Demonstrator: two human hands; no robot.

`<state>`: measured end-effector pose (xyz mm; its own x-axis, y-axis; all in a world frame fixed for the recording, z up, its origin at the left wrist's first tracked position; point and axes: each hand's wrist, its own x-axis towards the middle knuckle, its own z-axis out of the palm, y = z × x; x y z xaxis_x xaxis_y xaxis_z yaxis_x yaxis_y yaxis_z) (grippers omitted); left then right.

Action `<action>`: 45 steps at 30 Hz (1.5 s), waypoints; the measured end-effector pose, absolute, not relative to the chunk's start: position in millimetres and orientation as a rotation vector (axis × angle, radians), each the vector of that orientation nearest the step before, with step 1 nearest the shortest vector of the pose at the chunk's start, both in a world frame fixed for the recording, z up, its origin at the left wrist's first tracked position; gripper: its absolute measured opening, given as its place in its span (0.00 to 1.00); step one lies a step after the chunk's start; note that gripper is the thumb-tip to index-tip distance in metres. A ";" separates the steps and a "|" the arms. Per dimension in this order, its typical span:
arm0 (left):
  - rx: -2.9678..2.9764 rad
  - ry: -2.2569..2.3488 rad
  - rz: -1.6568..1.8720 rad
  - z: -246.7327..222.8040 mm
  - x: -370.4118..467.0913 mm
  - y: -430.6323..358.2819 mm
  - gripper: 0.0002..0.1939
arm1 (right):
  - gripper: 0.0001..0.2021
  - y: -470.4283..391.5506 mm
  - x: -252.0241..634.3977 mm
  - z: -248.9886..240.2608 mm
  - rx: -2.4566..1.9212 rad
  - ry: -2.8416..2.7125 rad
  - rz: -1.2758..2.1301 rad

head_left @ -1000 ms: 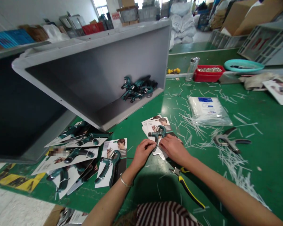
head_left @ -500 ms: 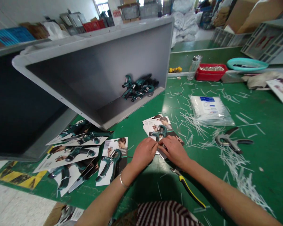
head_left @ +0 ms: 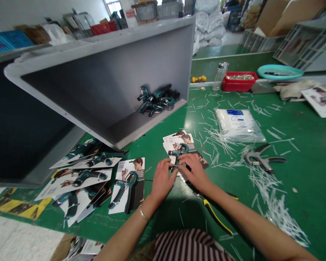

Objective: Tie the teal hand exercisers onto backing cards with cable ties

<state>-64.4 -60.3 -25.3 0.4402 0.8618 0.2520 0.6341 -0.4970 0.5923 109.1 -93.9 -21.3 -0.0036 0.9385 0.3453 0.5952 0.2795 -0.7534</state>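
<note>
Trouble for that grip trainer [head_left: 185,146]?

Perhaps: it lies on stacked cards [head_left: 193,149] on the table [head_left: 152,139]; a card sliding underneath could skew it.

And the grip?

Left hand [head_left: 162,178] and right hand [head_left: 195,170] crowd its handles, fingers drawn narrow; I can't tell what they pinch. Such crowding might cause fumbling.

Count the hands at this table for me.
2: the left hand and the right hand, both at the teal grip on the stacked cards. No others show.

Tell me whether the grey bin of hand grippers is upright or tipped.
Tipped: the grey bin opens sideways, not up, and the hand grippers lie on its side wall.
</note>
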 end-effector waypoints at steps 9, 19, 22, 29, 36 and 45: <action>1.748 1.284 0.839 -13.3 -74.7 -49.6 0.07 | 0.18 -146.4 159.3 -9.5 -1.714 -1.767 0.397; 0.901 0.859 0.618 -2.4 -51.9 -32.2 0.21 | 0.18 -233.3 175.3 11.5 -2.003 -1.978 0.882; 1.068 0.931 0.689 -15.2 -50.8 -33.4 0.23 | 0.22 -237.9 182.8 21.6 -1.639 -1.365 1.673; 1.195 0.966 0.812 -41.2 -57.3 -30.2 0.24 | 0.25 -238.2 161.5 25.2 -1.014 -0.662 2.034; 1.093 0.978 0.803 -43.9 -55.5 -25.9 0.24 | 0.24 -131.6 195.7 37.1 -1.778 -2.138 0.480; 1.062 0.973 0.796 -48.2 -56.0 -24.0 0.23 | 0.27 -56.5 182.1 59.7 -1.436 -2.568 -0.199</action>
